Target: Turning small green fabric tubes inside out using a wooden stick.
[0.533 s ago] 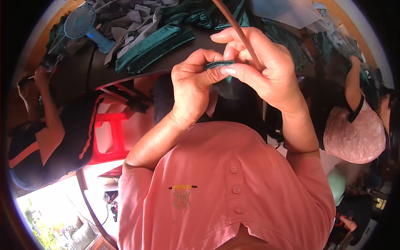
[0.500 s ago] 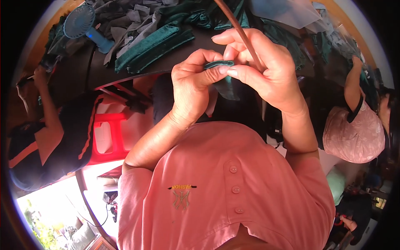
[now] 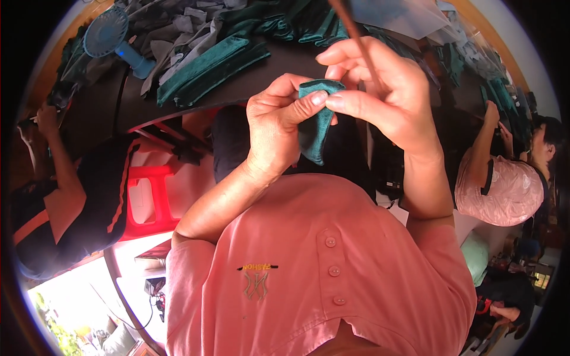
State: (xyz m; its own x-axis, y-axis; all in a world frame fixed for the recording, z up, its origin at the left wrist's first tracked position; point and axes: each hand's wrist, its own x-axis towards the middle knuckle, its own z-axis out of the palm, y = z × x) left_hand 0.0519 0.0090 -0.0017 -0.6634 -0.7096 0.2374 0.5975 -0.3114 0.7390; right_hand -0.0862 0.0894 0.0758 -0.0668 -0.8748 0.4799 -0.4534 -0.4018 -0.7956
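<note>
A small folded piece of dark green velvet (image 3: 315,136) hangs between my hands, above the near edge of the table. My left hand (image 3: 271,130) is closed on it, the thumb pressing its upper part. The thumb of my right hand (image 3: 404,101) meets the upper right side of the cloth, close to the left thumb tip. A slim brown stick (image 3: 351,26) slants up out of my right hand, its lower end lying among the fingers and palm. The other fingers of that hand curl loosely above the cloth.
On the dark table (image 3: 196,98) lie folded green velvet strips (image 3: 208,71) and heaped grey and green cloth (image 3: 178,29). A blue fan (image 3: 107,32) stands at the far left. Co-workers sit at left (image 3: 65,196) and right (image 3: 504,184). A red stool (image 3: 151,202) stands lower left.
The velvet piece has turned so that more of its face shows and it hangs lower. My right hand and the stick have shifted slightly right. The co-worker at right has raised their head into view.
</note>
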